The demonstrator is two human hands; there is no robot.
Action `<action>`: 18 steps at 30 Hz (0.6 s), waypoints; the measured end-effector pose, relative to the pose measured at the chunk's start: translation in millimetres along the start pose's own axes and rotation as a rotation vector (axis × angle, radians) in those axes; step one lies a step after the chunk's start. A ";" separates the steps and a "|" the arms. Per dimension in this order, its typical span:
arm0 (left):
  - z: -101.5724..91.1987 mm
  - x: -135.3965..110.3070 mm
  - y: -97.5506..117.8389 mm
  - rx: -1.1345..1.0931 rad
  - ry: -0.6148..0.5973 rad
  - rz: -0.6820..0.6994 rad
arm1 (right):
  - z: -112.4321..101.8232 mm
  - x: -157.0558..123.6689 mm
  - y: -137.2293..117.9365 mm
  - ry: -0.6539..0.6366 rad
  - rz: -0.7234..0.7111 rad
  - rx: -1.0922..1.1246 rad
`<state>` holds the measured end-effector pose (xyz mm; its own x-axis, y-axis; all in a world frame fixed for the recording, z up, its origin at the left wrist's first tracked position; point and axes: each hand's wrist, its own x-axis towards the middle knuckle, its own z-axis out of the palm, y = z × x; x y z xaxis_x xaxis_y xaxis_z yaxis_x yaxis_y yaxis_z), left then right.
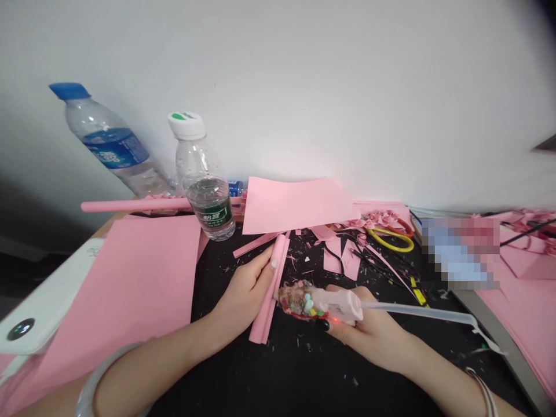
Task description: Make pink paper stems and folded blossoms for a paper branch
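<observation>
My left hand [247,289] is closed on a rolled strip of pink paper [261,325], its thumb lying along the roll above the black tabletop [243,376]. My right hand [373,336] grips a hot glue gun [336,305] with colourful lumps around its front end and a small red light glowing. The gun's tip points left and is close to the edge of the roll; whether it touches I cannot tell. A long translucent glue stick [425,313] sticks out of its back.
Bottles, one blue-capped [115,145] and one white-capped [208,200], stand at the back left. Pink sheets [134,260] and a white device [47,301] lie left. Beyond my hands are paper scraps [332,255], cables, and yellow-and-red handles [393,245]. More pink paper lies right.
</observation>
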<state>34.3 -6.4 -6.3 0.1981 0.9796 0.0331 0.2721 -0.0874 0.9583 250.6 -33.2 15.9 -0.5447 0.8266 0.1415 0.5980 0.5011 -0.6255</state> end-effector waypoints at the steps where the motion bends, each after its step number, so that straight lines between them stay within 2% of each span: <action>1: 0.0 0.1 -0.2 0.004 0.001 0.002 | -0.4 -0.1 -1.3 -0.003 -0.010 0.000; 18: -1.2 1.7 0.3 -0.007 0.017 -0.037 | -4.4 1.3 -7.3 -0.209 -0.056 -0.005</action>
<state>33.6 -4.5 -5.5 0.1719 0.9851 0.0025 0.2724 -0.0500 0.9609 248.2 -34.7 24.1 -0.6866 0.7269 0.0136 0.5661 0.5463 -0.6173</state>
